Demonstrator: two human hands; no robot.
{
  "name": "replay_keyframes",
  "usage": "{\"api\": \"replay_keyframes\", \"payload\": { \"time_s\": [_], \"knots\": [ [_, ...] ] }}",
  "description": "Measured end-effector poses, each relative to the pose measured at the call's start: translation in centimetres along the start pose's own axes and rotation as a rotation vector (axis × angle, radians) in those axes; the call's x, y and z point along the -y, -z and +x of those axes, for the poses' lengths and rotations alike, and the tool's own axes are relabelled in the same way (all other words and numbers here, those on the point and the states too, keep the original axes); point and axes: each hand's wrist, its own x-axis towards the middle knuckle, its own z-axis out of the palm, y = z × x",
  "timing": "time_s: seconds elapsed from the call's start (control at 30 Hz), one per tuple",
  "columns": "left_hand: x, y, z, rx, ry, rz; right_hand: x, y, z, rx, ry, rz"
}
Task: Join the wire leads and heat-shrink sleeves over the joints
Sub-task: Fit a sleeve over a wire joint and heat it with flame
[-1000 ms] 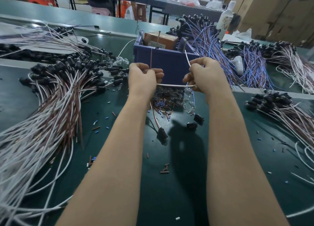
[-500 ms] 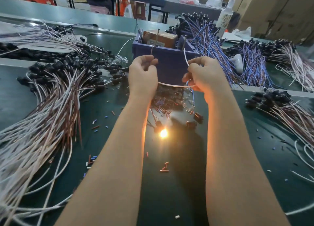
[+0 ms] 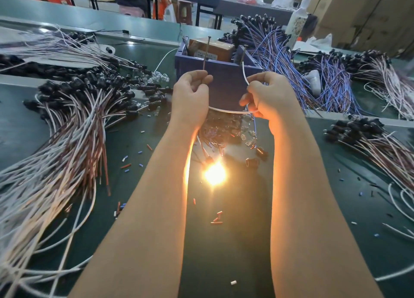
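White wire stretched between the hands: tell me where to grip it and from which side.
Pinch the white wire at its free middle span, sagging between the left hand and right hand. Come from the near side, above: the purple box stands behind it.

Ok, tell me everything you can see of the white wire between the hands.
The white wire is thin, with smooth plastic-looking insulation. It sags in a shallow arc between the left hand and the right hand, both gripping it, in front of the purple box. From the right hand it curves upward to a free end near the box's rim.
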Motion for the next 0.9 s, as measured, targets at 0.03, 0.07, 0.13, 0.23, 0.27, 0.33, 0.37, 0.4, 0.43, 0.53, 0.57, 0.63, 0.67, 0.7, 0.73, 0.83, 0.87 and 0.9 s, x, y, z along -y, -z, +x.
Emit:
{"api": "replay_keyframes", "payload": {
  "time_s": [0.03,0.07,0.13,0.23,0.27,0.33,0.37,0.4,0.43,0.53,0.57,0.63,0.67,0.7,0.73,0.83,0.87,0.9],
  "knots": [
    [0.0,0.0,0.0,0.006,-0.001,0.004,0.0,0.0,0.0,0.001,-0.002,0.006],
    [0.0,0.0,0.0,0.013,-0.001,0.006,0.0,0.0,0.0,0.003,-0.004,0.012],
    [0.0,-0.1,0.1,0.029,-0.001,0.013,0.0,0.0,0.0,0.006,-0.006,0.019],
    [0.0,-0.2,0.1,0.050,0.003,0.026,-0.1,-0.2,0.0,0.001,-0.008,0.015],
    [0.0,-0.2,0.1,0.054,0.002,0.030,-0.1,-0.2,0.0,0.000,-0.010,0.013],
    [0.0,-0.2,0.0,0.060,-0.002,0.031,-0.1,-0.2,0.0,-0.001,-0.012,0.015],
    [0.0,-0.2,0.0,0.063,-0.004,0.029,-0.1,-0.2,0.0,-0.001,-0.013,0.019],
    [0.0,-0.2,0.0,0.067,-0.003,0.029,-0.1,-0.1,0.0,0.000,-0.015,0.026],
    [0.0,-0.2,0.1,0.070,-0.002,0.029,-0.1,-0.1,0.0,0.001,-0.016,0.033],
    [0.2,-0.1,0.1,0.074,0.003,0.019,-0.1,-0.1,0.0,0.002,-0.016,0.024],
    [0.2,-0.1,0.1,0.074,0.005,0.017,-0.1,-0.1,0.0,0.004,-0.019,0.011],
    [0.2,-0.1,0.1,0.074,0.019,0.019,0.0,0.0,-0.1,0.009,-0.030,-0.006],
    [0.1,0.0,0.0,0.071,0.027,0.031,0.0,0.1,-0.2,0.002,-0.027,-0.003],
    [0.1,0.0,-0.1,0.065,0.027,0.059,0.1,0.1,-0.4,-0.022,-0.010,0.014],
    [0.0,0.0,-0.2,0.059,0.017,0.107,0.2,0.1,-0.5,-0.067,0.019,0.054],
    [-0.8,0.4,-0.5,0.142,-0.012,0.226,0.8,0.8,-0.6,-0.267,0.077,0.421],
    [-1.2,0.5,-0.7,0.237,0.016,0.230,1.0,1.2,-0.4,-0.318,0.069,0.593],
    [-1.8,0.7,-0.9,0.360,0.060,0.234,1.0,1.5,-0.2,-0.353,0.048,0.751]
  ]
}}
